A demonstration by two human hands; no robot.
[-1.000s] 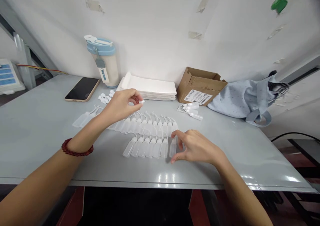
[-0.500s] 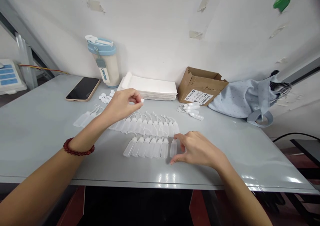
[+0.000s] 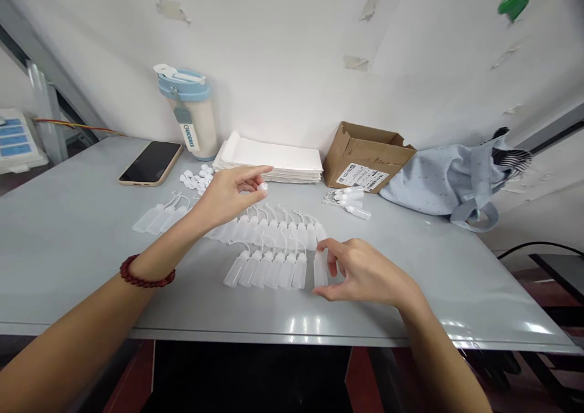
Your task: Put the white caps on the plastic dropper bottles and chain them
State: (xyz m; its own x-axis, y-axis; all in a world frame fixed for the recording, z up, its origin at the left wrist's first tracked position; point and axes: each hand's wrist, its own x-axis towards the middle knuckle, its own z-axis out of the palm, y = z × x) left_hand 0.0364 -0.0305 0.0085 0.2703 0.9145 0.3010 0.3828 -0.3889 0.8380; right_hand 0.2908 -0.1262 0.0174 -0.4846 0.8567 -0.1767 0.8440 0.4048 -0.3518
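My left hand [image 3: 230,195] is raised over the back row, its index finger stretched out. Between its thumb and bent fingers is a small white cap [image 3: 262,187]. My right hand [image 3: 360,271] lies at the right end of the front row. Its thumb and index finger span a small translucent squeeze bottle [image 3: 320,270] lengthwise, at base and neck. Left of it lies a front row of similar bottles [image 3: 267,271] with thin curved strings. Behind them a longer row of bottles [image 3: 274,233] is partly hidden by my left hand. More bottles [image 3: 157,217] lie to the left.
Loose white caps [image 3: 197,179] lie by a phone [image 3: 151,163] and a tumbler [image 3: 194,118]. Along the wall stand stacked white trays [image 3: 274,157], a cardboard box [image 3: 365,160] and a light-blue cloth bag [image 3: 438,179]. Several small bottles [image 3: 349,199] are piled before the box.
My left hand has shifted slightly right and its index finger has straightened, showing more of the cap. The bottle at my right hand has moved slightly right, away from the row.
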